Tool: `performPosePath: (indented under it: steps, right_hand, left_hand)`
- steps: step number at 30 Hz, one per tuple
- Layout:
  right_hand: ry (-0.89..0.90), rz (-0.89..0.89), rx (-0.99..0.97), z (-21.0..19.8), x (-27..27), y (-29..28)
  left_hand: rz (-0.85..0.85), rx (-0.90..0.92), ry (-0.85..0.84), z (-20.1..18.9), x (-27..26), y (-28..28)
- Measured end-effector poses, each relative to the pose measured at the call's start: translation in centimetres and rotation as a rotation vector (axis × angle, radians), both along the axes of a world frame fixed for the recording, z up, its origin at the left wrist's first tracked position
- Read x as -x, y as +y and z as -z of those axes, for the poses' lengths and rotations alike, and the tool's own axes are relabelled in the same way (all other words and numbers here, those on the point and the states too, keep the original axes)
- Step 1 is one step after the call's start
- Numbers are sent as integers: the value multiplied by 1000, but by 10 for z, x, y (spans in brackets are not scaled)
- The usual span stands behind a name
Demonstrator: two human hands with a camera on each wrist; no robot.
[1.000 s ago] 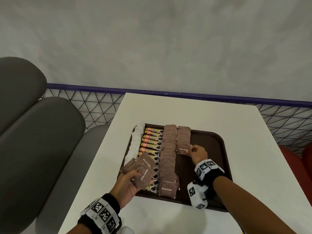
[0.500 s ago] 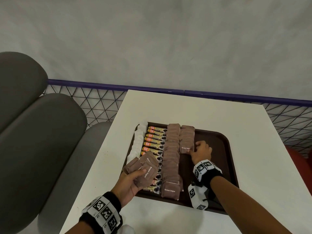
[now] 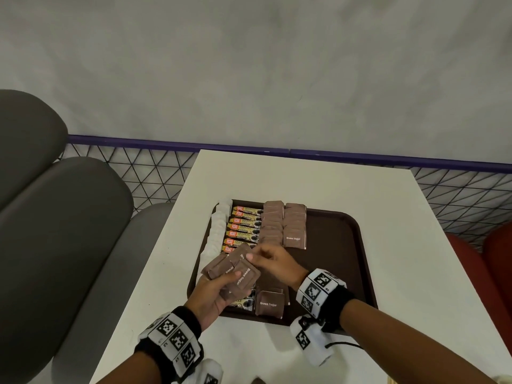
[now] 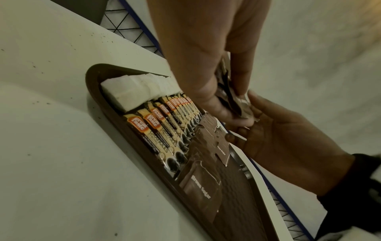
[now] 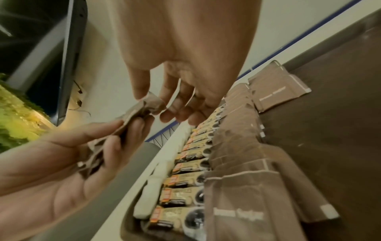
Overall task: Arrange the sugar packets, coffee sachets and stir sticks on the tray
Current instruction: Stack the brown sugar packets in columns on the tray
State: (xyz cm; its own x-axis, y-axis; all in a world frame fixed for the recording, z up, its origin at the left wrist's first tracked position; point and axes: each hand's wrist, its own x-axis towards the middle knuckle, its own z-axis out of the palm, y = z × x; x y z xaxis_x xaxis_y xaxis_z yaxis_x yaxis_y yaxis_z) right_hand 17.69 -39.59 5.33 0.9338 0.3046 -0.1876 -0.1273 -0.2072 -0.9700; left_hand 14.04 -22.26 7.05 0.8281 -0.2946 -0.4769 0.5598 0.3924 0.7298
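The dark brown tray (image 3: pixel 340 245) lies on the white table. Along its left side run white wrapped stir sticks (image 3: pixel 219 231), then coffee sachets (image 3: pixel 243 228), then two columns of brown sugar packets (image 3: pixel 295 227). Over the tray's near left corner, my left hand (image 3: pixel 221 289) grips a fanned bundle of brown sugar packets (image 3: pixel 235 273). Reaching across to it, my right hand (image 3: pixel 253 257) pinches the top packet (image 5: pixel 152 101) of the bundle between thumb and forefinger. The left wrist view shows the same bundle (image 4: pixel 237 104) between both hands.
The table (image 3: pixel 304 184) stands against a purple rail with black wire mesh (image 3: pixel 155 173). Grey padded seats (image 3: pixel 69 231) are to the left and a red seat (image 3: pixel 487 261) to the right. The tray's right half is bare.
My right hand has left the second column of sugar packets and moved left and nearer to the bundle in my left hand, where it now pinches the top packet.
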Motion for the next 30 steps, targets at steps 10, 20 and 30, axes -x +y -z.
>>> performPosePath:
  steps: [10,20,30]
  right_hand:
    - [238,429,-225,-4,-1,-37]
    - [98,738,252,16,-11,-105]
    - [261,814,349,37,-24,-90]
  left_hand:
    - [-53,8,30,3,11,11]
    - [-52,6,49,5,12,18]
    - [-62,19,71,7,5,14]
